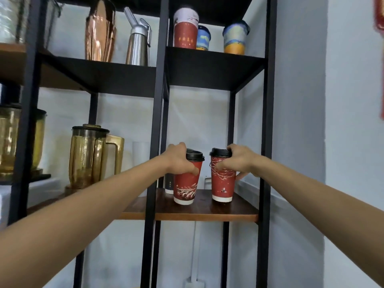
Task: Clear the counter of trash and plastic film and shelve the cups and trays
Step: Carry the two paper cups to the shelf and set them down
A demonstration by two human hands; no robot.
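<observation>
Red paper cups were nearly shelved: the left hand (178, 161) clasped one cup (185, 183) near the wooden shelf's (239, 213) front edge, the right hand (239, 161) clasped the other (222, 181) further back, neither released, with counter, trash and trays out of sight.

Two lidded cups held on the wooden shelf.
Left hand (178, 160) grips left red cup (186, 183) near its black lid; right hand (239, 161) grips right red cup (222, 183). Both stand upright on wooden shelf (207, 213), slightly apart.
</observation>
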